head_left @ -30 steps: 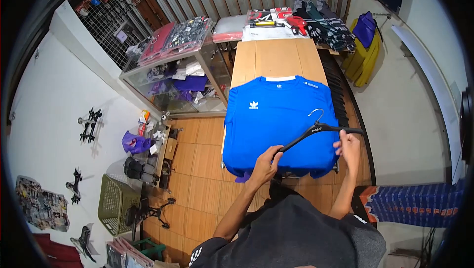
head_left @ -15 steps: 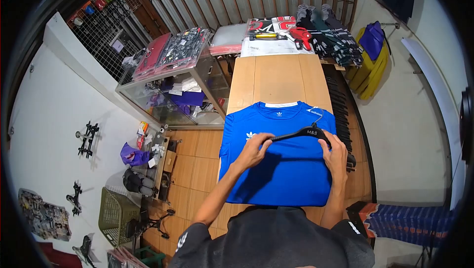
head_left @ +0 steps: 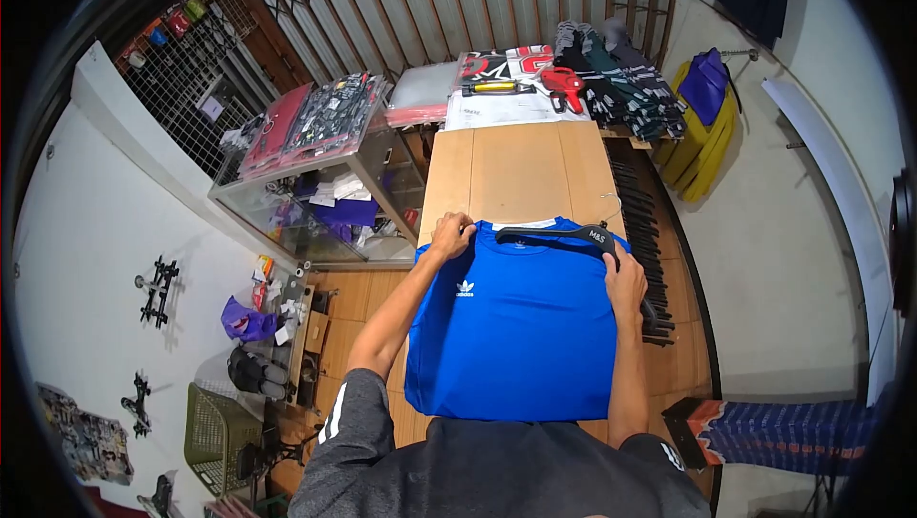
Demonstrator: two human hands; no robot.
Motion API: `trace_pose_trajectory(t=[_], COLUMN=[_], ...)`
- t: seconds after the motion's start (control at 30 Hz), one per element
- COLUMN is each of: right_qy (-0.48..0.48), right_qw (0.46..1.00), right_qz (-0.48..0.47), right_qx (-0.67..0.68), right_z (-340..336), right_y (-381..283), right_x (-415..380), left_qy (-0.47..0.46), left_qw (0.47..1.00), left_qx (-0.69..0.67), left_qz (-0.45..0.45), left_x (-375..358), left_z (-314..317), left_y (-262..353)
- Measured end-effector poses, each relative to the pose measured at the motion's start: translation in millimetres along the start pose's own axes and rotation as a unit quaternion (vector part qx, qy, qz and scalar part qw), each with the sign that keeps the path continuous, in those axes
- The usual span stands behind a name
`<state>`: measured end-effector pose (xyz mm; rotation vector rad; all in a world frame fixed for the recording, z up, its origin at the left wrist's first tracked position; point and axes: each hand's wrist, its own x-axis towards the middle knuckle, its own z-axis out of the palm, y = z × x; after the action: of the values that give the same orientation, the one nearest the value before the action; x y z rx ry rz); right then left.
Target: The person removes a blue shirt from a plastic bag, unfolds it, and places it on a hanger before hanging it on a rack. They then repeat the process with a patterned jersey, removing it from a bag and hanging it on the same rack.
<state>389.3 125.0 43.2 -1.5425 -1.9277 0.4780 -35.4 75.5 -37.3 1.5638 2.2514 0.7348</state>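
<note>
A blue adidas T-shirt lies flat across the near part of the table, its collar on the far side. My right hand is closed around one end of a black M&S hanger, which lies over the collar with its metal hook towards the table's far right. At the shirt's far left shoulder, beside the collar, my left hand has its fingers curled on the cloth. The hanger's other end reaches into the neck area, apart from my left hand.
Beyond the shirt is the cardboard-brown tabletop. A red tape dispenser, a yellow-and-black tool and piled dark garments sit at the back. Several hangers line the right side. A glass case stands left.
My left hand has let go of the hanger and moved far left to the shirt's shoulder. My right hand has brought the hanger down towards the collar.
</note>
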Motion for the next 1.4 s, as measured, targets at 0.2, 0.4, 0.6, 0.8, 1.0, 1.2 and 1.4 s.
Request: trace_pose_trajectory(t=[0.2, 0.4, 0.6, 0.8, 1.0, 1.2, 1.4], right_qy=[-0.031, -0.032, -0.077, -0.108, -0.153, -0.170, -0.158], right_qw=[0.999, 0.999, 0.997, 0.989, 0.974, 0.961, 0.947], right_qz=[0.017, 0.006, -0.014, -0.102, -0.167, -0.213, -0.270], right_qx=[-0.001, 0.002, 0.026, 0.024, -0.005, 0.040, 0.071], right_z=[11, 22, 29, 57, 98, 141, 171], right_y=[-1, -10, -22, -30, -55, -90, -106], right_x=[10, 21, 32, 44, 48, 41, 32], left_qy=[-0.029, -0.063, -0.127, -0.183, -0.209, -0.211, -0.189], left_qw=[0.998, 0.993, 0.969, 0.954, 0.938, 0.938, 0.951], left_qx=[0.022, -0.096, -0.212, -0.233, -0.262, -0.261, -0.235], left_qz=[-0.041, -0.017, -0.005, -0.037, -0.086, -0.088, -0.071], left_x=[17, 33, 35, 44, 33, 38, 41], left_z=[11, 10, -7, -15, -37, -32, -21], left_y=[-11, -32, -26, -31, -7, -10, -22])
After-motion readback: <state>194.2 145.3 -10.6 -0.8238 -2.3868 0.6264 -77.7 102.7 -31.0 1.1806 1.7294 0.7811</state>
